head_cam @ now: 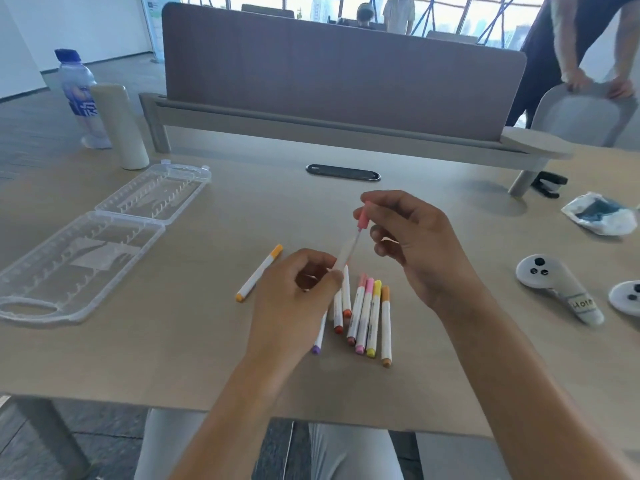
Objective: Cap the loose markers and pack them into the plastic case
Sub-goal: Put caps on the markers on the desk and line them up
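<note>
Left hand (pixel 294 292) grips marker (pixel 348 252) — right hand (pixel 412 237) pinches pink cap (pixel 363 216); open case (pixel 93 237) left.

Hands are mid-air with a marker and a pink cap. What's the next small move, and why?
Probably push the pink cap down onto the marker. The right hand pinches the cap just above the exposed tip, the left hand grips the barrel, and the two look nearly aligned but not yet seated.
</note>
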### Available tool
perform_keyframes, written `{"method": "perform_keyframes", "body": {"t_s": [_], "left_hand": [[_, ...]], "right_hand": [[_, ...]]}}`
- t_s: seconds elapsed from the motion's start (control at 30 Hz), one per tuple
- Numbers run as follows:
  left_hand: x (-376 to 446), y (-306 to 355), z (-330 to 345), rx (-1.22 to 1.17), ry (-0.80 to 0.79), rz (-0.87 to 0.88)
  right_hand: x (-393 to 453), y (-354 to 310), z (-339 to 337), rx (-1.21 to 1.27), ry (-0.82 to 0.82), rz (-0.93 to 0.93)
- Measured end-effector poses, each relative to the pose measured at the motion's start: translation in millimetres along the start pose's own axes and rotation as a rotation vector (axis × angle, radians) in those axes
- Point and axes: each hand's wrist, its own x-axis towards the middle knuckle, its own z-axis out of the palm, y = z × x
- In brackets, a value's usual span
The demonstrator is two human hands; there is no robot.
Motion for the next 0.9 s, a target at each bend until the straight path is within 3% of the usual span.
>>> {"method": "perform_keyframes", "body": {"t_s": [0.4, 0.9], "left_hand": [[-9, -1, -6, -0.003, 0.020, 0.030], [-9, -3, -17, 0.207, 0.177, 0.150]], "right_hand": [[-19, 14, 14, -0.131, 0.026, -0.128], [-27, 23, 39, -0.041, 0.097, -0.143]]}}
